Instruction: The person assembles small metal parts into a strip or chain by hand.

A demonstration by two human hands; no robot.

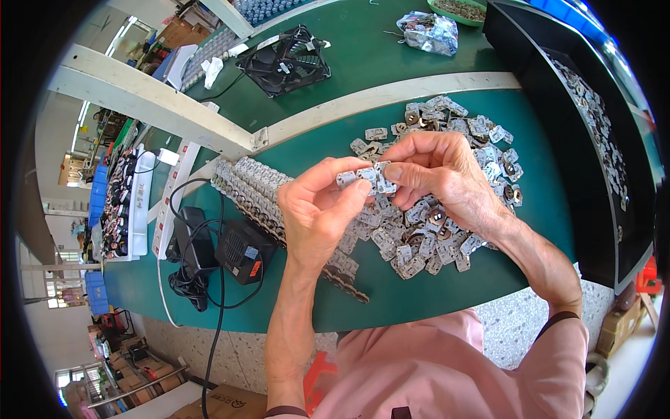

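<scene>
Above the green table, my left hand (314,218) pinches a short row of small light-grey rectangular parts (364,179) between thumb and fingers. My right hand (452,176) grips the right end of the same row, its thumb on the part (383,170) there. Whether these parts are joined or only held side by side, I cannot tell. Under and around my hands spreads a loose pile of similar grey parts (447,248), some showing brown, round centres. To the left of my left hand lie long, neat rows of such parts (244,185), packed close together.
A black box-shaped device (244,251) with cables and a black adapter (194,237) sit at left, by a white power strip (173,199). Behind a pale frame rail (391,94) are a black fan (286,61) and a plastic bag (429,33). A black bin (558,140) stands at right.
</scene>
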